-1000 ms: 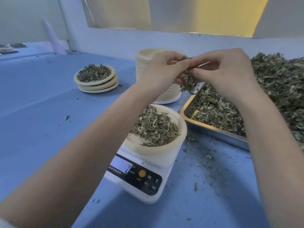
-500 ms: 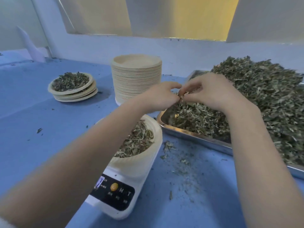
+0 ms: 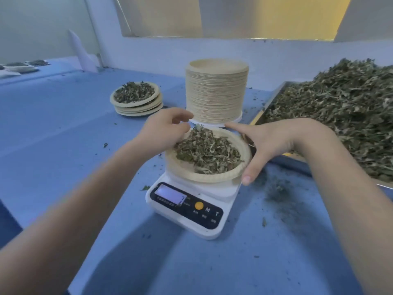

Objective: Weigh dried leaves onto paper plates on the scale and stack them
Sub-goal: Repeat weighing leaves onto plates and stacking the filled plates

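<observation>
Both hands (image 3: 270,143) flank leaf-filled plate (image 3: 238,171) on scale (image 3: 217,231).

A blue table (image 3: 63,128) is seen, and it runs back to a pale wall. A white scale (image 3: 191,206) is set near the middle. Behind it a tall pile of empty plates (image 3: 217,92) is stood, seemingly on a white disc. To the left of that pile, a short stack of filled plates (image 3: 136,101) is placed, well apart from the scale. At the right a metal tray (image 3: 263,109) heaped with leaves (image 3: 340,116) is laid. Leaf crumbs (image 3: 278,190) are scattered on the blue surface between scale and tray. More trays (image 3: 19,68), too blurred to make out, are seen at the far left.
</observation>
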### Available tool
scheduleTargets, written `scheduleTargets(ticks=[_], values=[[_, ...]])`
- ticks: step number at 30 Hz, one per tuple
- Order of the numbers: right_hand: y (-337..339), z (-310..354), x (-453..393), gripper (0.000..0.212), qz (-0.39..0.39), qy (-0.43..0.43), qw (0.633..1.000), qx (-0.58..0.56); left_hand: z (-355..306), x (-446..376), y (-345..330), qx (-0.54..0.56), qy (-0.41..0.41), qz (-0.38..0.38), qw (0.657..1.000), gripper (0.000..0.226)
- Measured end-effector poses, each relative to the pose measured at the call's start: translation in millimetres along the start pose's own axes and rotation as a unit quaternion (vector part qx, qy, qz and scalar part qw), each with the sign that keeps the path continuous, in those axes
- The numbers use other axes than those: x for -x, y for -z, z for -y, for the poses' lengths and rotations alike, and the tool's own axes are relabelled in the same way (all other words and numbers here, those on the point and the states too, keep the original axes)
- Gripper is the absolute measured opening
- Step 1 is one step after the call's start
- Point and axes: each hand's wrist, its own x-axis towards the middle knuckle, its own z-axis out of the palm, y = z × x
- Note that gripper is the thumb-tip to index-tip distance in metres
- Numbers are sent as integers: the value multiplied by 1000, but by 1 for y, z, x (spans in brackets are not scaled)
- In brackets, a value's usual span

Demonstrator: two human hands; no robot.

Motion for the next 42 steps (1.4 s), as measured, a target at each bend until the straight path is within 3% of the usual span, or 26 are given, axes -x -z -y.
scheduleTargets(ticks=[7,10,13,18,25,29,31,33,36,40,42], values=[[-11,4,-13,151,-47,31,998,-17,21,12,-5,62,81,17,995,50],[-9,13,-21,142,-74,64,994,-40,21,6,10,81,75,-32,993,48],[3,34,-38,143,-115,95,988,-41,24,-7,38,78,65,-88,991,28],[41,86,-87,133,-171,142,974,-34,42,-42,95,31,80,-164,983,36],[96,133,-192,108,-217,158,955,-126,90,-123,153,2,113,-179,977,44],[107,139,-256,102,-239,133,943,-189,128,-174,159,39,159,-187,969,26],[104,137,-281,94,-241,108,942,-206,144,-192,151,54,184,-180,965,30],[99,135,-299,89,-254,80,944,-194,159,-206,136,73,197,-157,965,19],[92,131,-318,90,-268,53,946,-172,173,-219,119,71,194,-160,965,20],[89,120,-329,46,-276,11,947,-162,180,-230,106,29,167,-190,967,26],[86,115,-332,42,-272,3,949,-158,183,-234,98,-18,162,-197,967,32]])
